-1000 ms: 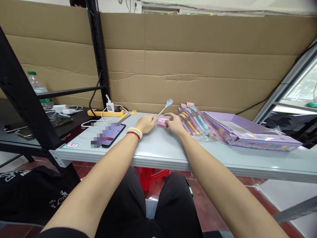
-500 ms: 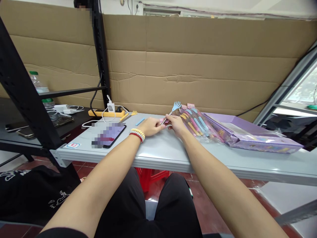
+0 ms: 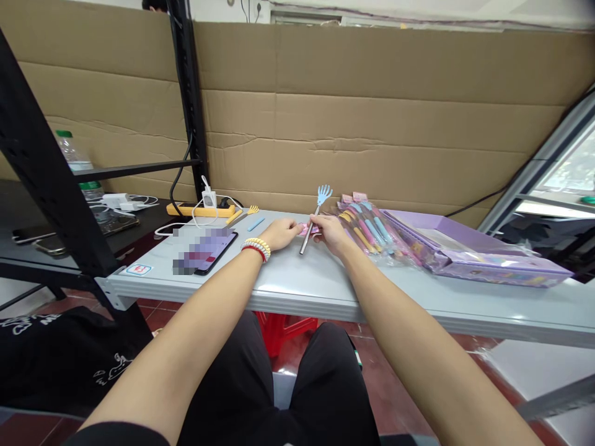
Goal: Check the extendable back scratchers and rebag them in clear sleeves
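My right hand [image 3: 331, 233] is closed round the metal rod of a back scratcher [image 3: 312, 224]. Its light blue hand-shaped head points up and away, and the bare rod end slants down toward me. Beside it, my left hand [image 3: 279, 234] has curled fingers, with the thumb at the edge of a small pink card [image 3: 305, 228]; whatever those fingers hold is hidden. A loose light blue handle sleeve [image 3: 256, 224] lies on the table left of that hand. Farther left is a yellow back scratcher [image 3: 246, 214], its yellow handle sleeve [image 3: 233, 217] close by.
Several bagged back scratchers [image 3: 369, 229] lie to the right, against an open purple box [image 3: 502, 269]. On the left are a phone [image 3: 218, 251] and a yellow power strip [image 3: 199, 211] with a white charger. Cardboard [image 3: 372, 118] stands behind the grey table [image 3: 297, 291].
My left hand has come off the rod and shifted slightly left. My right hand has turned the back scratcher more upright, so its lower rod end now shows.
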{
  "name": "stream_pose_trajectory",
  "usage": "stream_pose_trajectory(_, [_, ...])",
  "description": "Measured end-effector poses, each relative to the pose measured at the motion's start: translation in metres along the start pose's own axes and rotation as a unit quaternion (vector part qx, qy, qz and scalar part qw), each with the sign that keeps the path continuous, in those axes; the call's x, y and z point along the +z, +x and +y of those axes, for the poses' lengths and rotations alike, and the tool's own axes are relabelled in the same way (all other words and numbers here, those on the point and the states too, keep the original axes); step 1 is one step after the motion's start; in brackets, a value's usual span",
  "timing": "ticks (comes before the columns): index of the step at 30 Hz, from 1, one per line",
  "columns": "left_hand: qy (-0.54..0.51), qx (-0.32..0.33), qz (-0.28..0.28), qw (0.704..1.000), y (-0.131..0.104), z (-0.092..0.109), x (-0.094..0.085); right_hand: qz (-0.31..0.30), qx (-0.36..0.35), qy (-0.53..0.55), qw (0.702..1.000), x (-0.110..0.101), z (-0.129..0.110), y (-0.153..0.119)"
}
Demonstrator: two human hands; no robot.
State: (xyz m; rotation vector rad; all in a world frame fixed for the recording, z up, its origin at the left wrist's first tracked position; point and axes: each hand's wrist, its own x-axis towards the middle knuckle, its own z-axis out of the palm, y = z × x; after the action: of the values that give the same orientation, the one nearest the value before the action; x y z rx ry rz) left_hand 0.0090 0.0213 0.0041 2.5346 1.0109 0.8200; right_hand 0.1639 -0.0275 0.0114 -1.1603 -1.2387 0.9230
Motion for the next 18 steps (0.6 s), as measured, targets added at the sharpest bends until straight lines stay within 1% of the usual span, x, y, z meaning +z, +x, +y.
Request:
stream_pose_trajectory(2, [-0.010, -0.005, 0.025, 1.000, 0.0014, -0.0005, 0.0011, 0.007, 0.001, 0.004, 1.000, 0.0006, 0.0005, 0.0009])
stream_pose_trajectory(5, [0.002, -0.015, 0.060, 0.998, 0.0031, -0.0021, 0.0015, 0.024, 0.007, 0.000, 1.000, 0.0002, 0.0018, 0.0032])
stream_pose_trajectory(8, [0.021, -0.029, 0.078, 0.996, 0.0031, -0.0017, -0.0001, 0.069, 0.008, -0.013, 0.997, -0.0023, 0.0024, 0.0057])
stream_pose_trajectory(10, [0.023, -0.039, 0.086, 0.995, 0.0023, -0.0002, -0.0017, 0.102, 0.006, -0.006, 0.995, -0.0043, 0.0018, 0.0067])
stream_pose_trajectory(12, [0.019, -0.045, 0.088, 0.995, 0.0014, 0.0013, -0.0027, 0.121, 0.003, 0.011, 0.993, -0.0055, 0.0003, 0.0068])
stream_pose_trajectory(18, [0.003, -0.035, 0.087, 0.996, 0.0024, -0.0012, -0.0010, 0.122, 0.012, 0.022, 0.992, -0.0037, -0.0040, 0.0040])
